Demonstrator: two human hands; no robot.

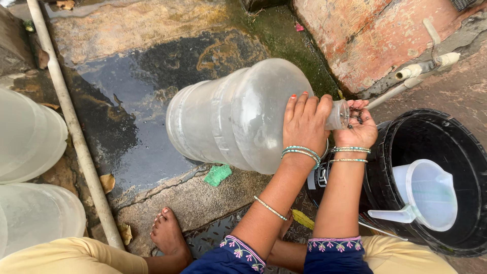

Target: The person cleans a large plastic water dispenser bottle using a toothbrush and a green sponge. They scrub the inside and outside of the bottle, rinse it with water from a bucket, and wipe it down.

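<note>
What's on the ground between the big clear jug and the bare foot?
In the head view, a small green scrub pad lies on the wet concrete ledge, below the clear jug and up-right of the bare foot. Otherwise that stretch shows only concrete.

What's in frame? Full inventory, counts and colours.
jug: 1, clear, centre, on its side, held by both hands
spare jugs: 2, clear, left edge
bucket: 1, black, right
pitcher: 1, translucent white, inside bucket
sponge: 1, green, on the ground under jug
pipe: 1, white, running down the left
tap pipe: 1, white, by the wall upper right
leaves: a few, yellow-brown, on the ground
foot: 1, bare, bottom centre
left hand: on jug shoulder
right hand: at jug mouth
</note>
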